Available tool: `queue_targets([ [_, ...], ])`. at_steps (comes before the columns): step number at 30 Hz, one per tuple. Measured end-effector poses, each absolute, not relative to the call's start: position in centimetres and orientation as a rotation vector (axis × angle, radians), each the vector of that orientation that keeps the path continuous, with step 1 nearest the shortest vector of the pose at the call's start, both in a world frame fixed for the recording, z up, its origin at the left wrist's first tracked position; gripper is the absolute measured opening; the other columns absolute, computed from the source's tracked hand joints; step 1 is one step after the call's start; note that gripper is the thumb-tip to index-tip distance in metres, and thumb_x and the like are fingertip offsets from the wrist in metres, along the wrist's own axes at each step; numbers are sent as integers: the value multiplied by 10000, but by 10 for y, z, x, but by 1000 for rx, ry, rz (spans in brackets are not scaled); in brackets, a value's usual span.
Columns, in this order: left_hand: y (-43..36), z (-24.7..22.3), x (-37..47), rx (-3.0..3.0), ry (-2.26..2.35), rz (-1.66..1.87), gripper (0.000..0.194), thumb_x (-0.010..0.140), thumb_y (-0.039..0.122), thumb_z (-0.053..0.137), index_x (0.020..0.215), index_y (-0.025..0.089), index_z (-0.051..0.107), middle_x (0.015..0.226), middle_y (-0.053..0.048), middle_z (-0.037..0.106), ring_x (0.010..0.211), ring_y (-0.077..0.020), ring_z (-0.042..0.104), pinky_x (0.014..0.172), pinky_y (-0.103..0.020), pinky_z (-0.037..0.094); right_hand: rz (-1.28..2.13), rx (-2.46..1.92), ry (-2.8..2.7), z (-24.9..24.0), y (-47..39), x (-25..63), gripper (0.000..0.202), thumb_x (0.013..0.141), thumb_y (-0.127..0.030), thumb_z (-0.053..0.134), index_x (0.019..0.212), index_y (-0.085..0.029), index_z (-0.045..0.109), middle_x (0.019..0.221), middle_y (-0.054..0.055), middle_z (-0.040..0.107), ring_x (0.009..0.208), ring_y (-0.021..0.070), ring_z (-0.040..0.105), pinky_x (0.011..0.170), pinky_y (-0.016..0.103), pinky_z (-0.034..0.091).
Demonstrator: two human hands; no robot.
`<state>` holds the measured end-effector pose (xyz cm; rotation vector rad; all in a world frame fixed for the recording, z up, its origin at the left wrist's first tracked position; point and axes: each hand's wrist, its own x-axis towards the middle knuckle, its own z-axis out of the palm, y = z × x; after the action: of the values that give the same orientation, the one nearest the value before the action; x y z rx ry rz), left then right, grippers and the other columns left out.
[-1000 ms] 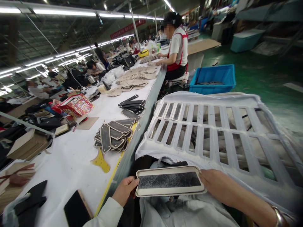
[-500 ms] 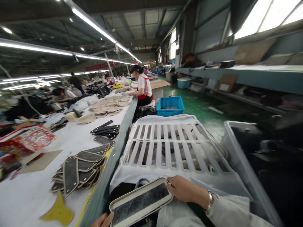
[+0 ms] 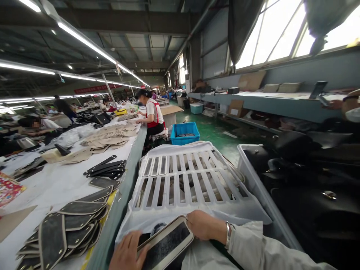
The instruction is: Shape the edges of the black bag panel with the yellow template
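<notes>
A rounded rectangular dark panel with a raised cream rim (image 3: 168, 245) is held low in front of me, tilted up to the right. My right hand (image 3: 204, 225) pinches its upper right corner, the fingertips closed on the rim. At its left end my left hand (image 3: 128, 251) grips the edge, thumb over the face and fingers partly hidden. Just beyond lies a white slotted sheet (image 3: 165, 208) on a white cloth. Three narrow cream-rimmed dark pieces (image 3: 155, 165) fill slots at its far left; pale items show through the other slots.
On the left table, dark cream-edged pieces (image 3: 53, 234) lie piled near black straps (image 3: 107, 168) and beige pieces (image 3: 109, 137). A clear tub (image 3: 270, 191) of black goods flanks me on the right. Ahead are a blue crate (image 3: 185, 129) and a seated co-worker (image 3: 153, 112).
My left hand has come further into view, its fingers now raised around the panel's left end. The view has turned right, so the table and sheet sit further left.
</notes>
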<state>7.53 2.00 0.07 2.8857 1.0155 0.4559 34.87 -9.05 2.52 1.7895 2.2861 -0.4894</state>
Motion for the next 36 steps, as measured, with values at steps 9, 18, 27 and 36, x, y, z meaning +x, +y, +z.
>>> queue_targets([
  [9,17,17,220,2707,603,-286,324,901,198,318,942,165,638,877,-126,715,861,-260,679,755,-338,501,-417,1773,2279,15,-92,351,171,800,-128,523,855,-82,678,741,131,687,656,219,630,551,290,413],
  [18,31,7,210,2623,591,-258,341,901,250,312,883,187,647,892,-122,706,876,-250,665,734,-320,471,-812,1856,2217,23,-85,353,197,848,-117,432,845,-93,628,699,94,664,583,157,596,549,240,430],
  [27,33,8,207,2559,535,-198,333,895,255,343,861,172,664,913,-106,704,893,-238,650,777,-311,462,-1618,2284,1700,29,-81,349,309,894,-194,329,603,-180,433,459,-25,490,340,76,453,343,169,360],
  [36,9,23,182,2526,544,-33,516,802,279,562,1297,167,468,1354,-109,501,1239,-264,445,1042,-386,346,-1844,2326,1623,18,-82,353,246,848,-174,350,616,-188,430,411,-46,463,330,77,425,327,169,319],
])
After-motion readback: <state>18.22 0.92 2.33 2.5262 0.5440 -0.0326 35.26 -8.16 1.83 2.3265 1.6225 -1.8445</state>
